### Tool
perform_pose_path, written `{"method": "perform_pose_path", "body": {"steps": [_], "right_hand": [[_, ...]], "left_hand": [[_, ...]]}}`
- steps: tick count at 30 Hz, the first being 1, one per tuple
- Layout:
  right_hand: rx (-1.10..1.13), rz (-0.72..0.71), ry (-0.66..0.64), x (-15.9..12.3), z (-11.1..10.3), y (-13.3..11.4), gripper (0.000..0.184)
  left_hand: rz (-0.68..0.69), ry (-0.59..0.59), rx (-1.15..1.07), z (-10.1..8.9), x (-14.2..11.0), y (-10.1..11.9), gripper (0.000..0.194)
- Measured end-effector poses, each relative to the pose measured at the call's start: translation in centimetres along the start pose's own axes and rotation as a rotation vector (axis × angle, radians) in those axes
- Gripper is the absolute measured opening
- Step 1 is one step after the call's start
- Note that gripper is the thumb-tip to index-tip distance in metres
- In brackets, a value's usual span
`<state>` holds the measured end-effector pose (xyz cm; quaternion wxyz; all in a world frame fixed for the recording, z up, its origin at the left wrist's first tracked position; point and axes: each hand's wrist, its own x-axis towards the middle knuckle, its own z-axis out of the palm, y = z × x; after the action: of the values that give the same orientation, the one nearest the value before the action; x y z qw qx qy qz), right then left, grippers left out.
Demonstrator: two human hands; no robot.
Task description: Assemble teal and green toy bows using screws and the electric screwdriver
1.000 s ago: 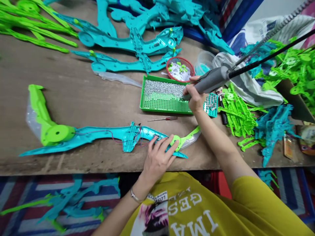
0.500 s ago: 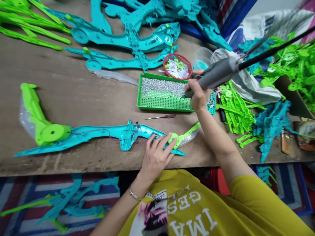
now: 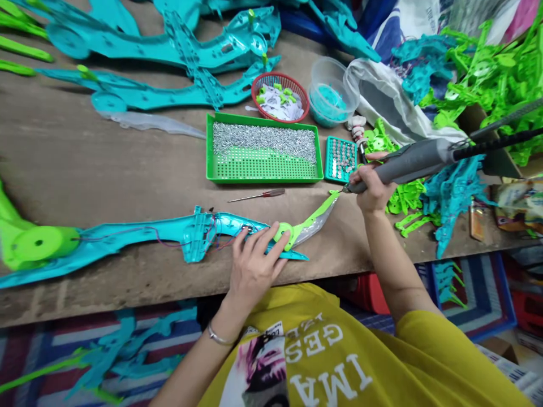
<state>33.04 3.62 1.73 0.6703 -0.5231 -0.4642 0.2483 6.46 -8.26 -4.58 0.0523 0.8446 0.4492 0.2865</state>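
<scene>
My right hand [image 3: 373,191] is closed around a grey electric screwdriver [image 3: 418,160] with a black cord. The driver's tip meets the far end of a lime-green arm piece [image 3: 314,217], which has a translucent blade along its edge. My left hand [image 3: 253,260] lies with spread fingers over the right part of a long turquoise plastic toy body [image 3: 138,226], its fingertips by the round green hub. Thin red and dark wires run along the body. At its left end sits a larger green arm [image 3: 40,244], partly cut off by the view.
A green tray [image 3: 265,172] of small screws stands behind the toy, beside a teal tray of small round metal pieces [image 3: 340,159]. A red-handled screwdriver [image 3: 257,195] lies between. Beyond are a red basket [image 3: 280,116], a clear tub [image 3: 333,90] and turquoise bodies [image 3: 139,48]; green parts [image 3: 479,73] heap right.
My right hand has brought the electric screwdriver from over the screw tray to the tip of the green arm piece. The view has shifted right; my left hand stays on the toy.
</scene>
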Motion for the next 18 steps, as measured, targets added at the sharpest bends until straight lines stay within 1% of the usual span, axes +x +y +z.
{"method": "perform_pose_path", "body": {"steps": [3, 6, 11, 15, 18], "right_hand": [[0.005, -0.009, -0.02, -0.18, -0.22, 0.63, 0.028], [-0.032, 0.013, -0.059, -0.26, -0.38, 0.97, 0.029], [-0.018, 0.07, -0.207, -0.12, -0.25, 0.99, 0.033], [-0.022, 0.095, -0.306, 0.11, -0.04, 1.08, 0.031], [-0.013, 0.104, -0.397, 0.64, -0.29, 1.2, 0.029]], "left_hand": [[-0.001, -0.004, 0.0, 0.0, -0.04, 0.01, 0.045], [-0.005, -0.004, 0.002, -0.1, 0.02, 0.07, 0.047], [-0.005, -0.02, 0.006, -0.37, 0.17, 0.18, 0.052], [-0.012, -0.042, 0.002, -0.33, 0.09, 0.19, 0.047], [-0.02, -0.03, -0.016, -0.13, -0.06, 0.11, 0.048]]}}
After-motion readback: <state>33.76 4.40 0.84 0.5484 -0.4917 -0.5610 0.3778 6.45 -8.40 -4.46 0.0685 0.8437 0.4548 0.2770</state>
